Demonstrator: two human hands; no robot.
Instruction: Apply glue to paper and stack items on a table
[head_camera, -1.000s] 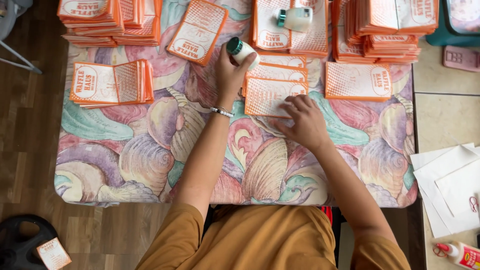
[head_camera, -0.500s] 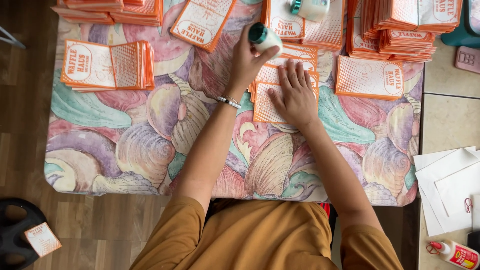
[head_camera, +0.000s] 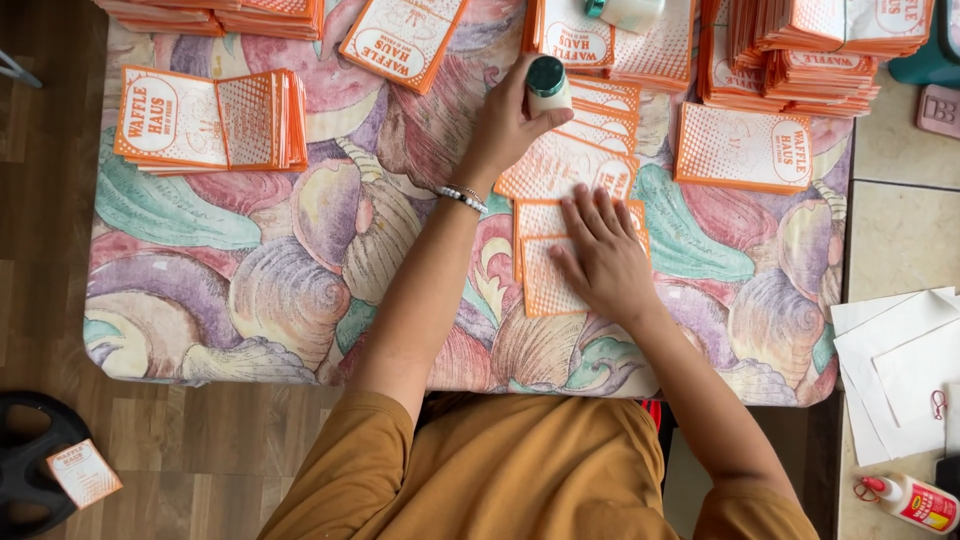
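My left hand (head_camera: 508, 122) grips a small white glue bottle with a green cap (head_camera: 548, 84), held tip-down over a fanned row of orange and white paper bags (head_camera: 580, 150). A beaded bracelet (head_camera: 462, 196) circles that wrist. My right hand (head_camera: 603, 255) lies flat, fingers spread, pressing the nearest bag (head_camera: 540, 280) of the row against the shell-patterned tablecloth (head_camera: 270, 290).
Stacks of the same orange bags sit at the left (head_camera: 205, 120), top middle (head_camera: 400, 35) and top right (head_camera: 810, 45). A single bag (head_camera: 742, 150) lies right of the row. White paper sheets (head_camera: 900, 370) and a red-capped glue bottle (head_camera: 915, 500) rest on the floor at right.
The view has shifted, so the table sits lower in frame. My right hand slid toward me onto the nearest bags; my left hand still holds the glue bottle over the row.
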